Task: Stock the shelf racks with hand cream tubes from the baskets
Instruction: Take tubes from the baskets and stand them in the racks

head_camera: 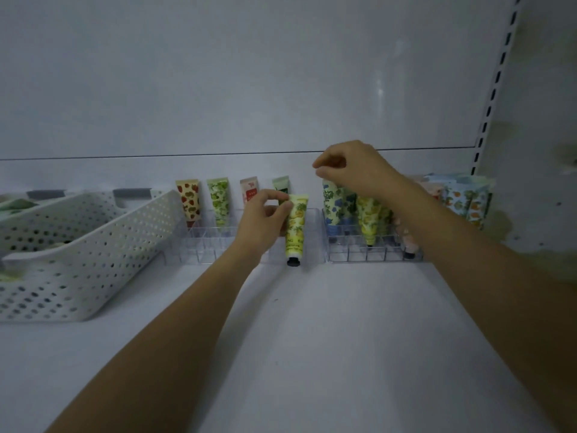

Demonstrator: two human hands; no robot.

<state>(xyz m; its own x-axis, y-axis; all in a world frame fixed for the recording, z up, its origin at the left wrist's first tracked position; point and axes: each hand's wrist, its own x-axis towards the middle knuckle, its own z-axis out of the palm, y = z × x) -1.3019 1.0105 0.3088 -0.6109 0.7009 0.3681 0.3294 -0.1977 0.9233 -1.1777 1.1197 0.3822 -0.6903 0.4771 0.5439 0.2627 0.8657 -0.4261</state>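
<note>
tubes (218,198) upright in clear racks (374,257), left fingers (282,210) clamped on yellow tube (296,226), right fingers (324,174) curled, grip unclear

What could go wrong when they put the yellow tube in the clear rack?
The left hand pinches the yellow tube only near its top, so it might slip or miss the narrow slots of the left rack. The right hand is close above the leaning tubes in the right rack; a bump could probably tip some.

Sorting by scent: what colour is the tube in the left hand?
The tube is yellow-green, leafy fruit print, black cap; head view.
</note>
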